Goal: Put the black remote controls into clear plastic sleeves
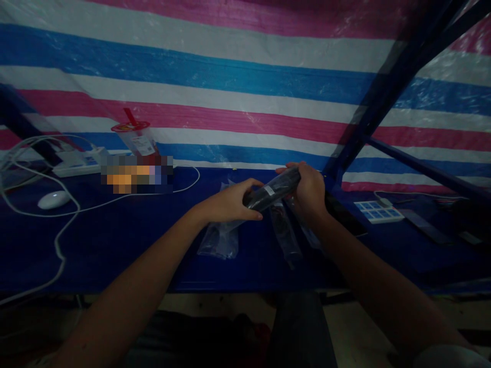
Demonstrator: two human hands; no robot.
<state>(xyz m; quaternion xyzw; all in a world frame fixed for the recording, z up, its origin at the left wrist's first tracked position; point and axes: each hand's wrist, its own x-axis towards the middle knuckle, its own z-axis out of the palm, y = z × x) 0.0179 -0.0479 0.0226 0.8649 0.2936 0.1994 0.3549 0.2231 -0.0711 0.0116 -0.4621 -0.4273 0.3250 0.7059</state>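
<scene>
Fingers (251,190) of the left hand (230,203) and the right hand (309,190) curl shut around a dark bagged rod (273,191), slanting up rightward above the desk (126,240), each hand gripping one end.
</scene>
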